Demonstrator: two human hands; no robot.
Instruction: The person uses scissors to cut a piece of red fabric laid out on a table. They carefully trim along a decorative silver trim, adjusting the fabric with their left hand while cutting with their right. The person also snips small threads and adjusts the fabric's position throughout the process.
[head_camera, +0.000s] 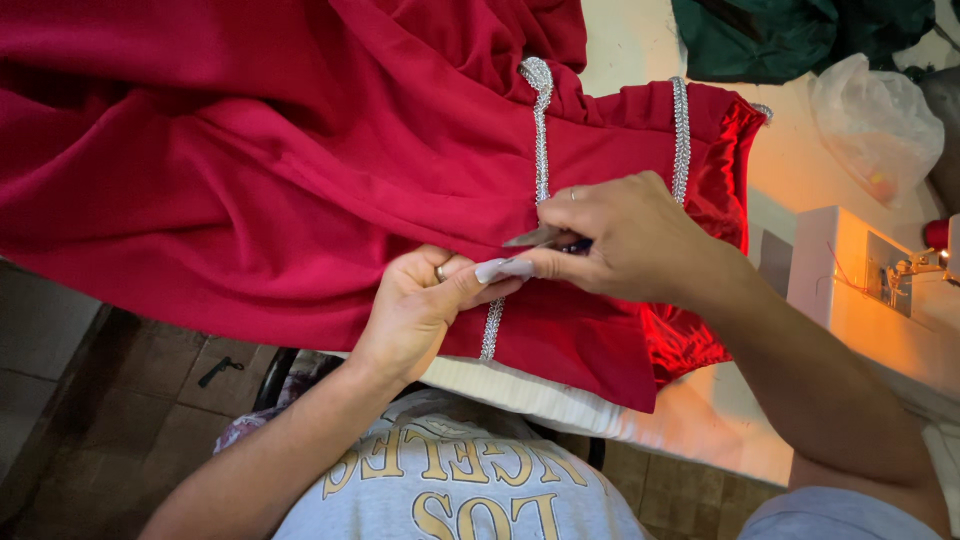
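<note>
A large red garment (250, 160) with silver beaded trim (541, 140) lies spread over the table edge and my lap. My left hand (425, 300) pinches the red fabric beside the trim, a long pale thumbnail pointing right. My right hand (625, 235) holds small scissors (545, 238), their metal blades pointing left at the trim between both hands. A second silver trim strip (681, 135) runs down the garment's right side, next to shiny red lining (725, 170).
A white sewing machine (850, 270) stands at the right under warm light. A clear plastic bag (875, 120) and dark green cloth (790, 35) lie at the back right. Brown tiled floor (120, 400) shows at the lower left.
</note>
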